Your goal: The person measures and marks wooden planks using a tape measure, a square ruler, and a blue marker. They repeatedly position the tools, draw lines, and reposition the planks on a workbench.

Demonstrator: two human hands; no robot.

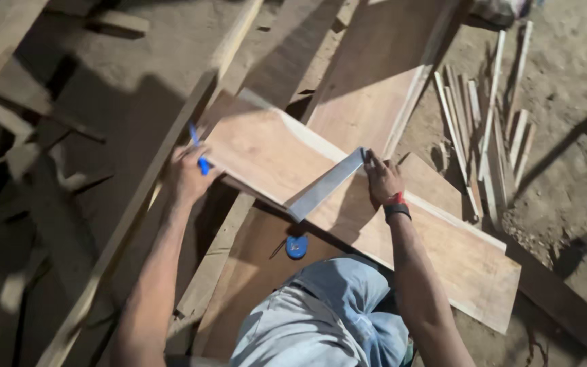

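Here, a person crouches over a broad reddish wooden board (pixel 375 224) that lies slantwise across other planks above the dirt floor (pixel 565 170). The left hand (pixel 186 175) rests at the board's upper left end, its fingers clamped on a blue pen (pixel 198 151) that sticks up past the knuckles. The right hand (pixel 382 180) presses down on the far edge of the board, fingers together and pinching the end of a flat metal square blade (pixel 326 184), which lies across the board's face and reaches to its near edge. A black band circles the right wrist. Just below the board's near edge, on a lower plank (pixel 239 285), sits a small blue tape measure (pixel 297 246). To the right, a loose heap of thin wooden strips (pixel 484 129) lies on the floor, well apart from both hands.
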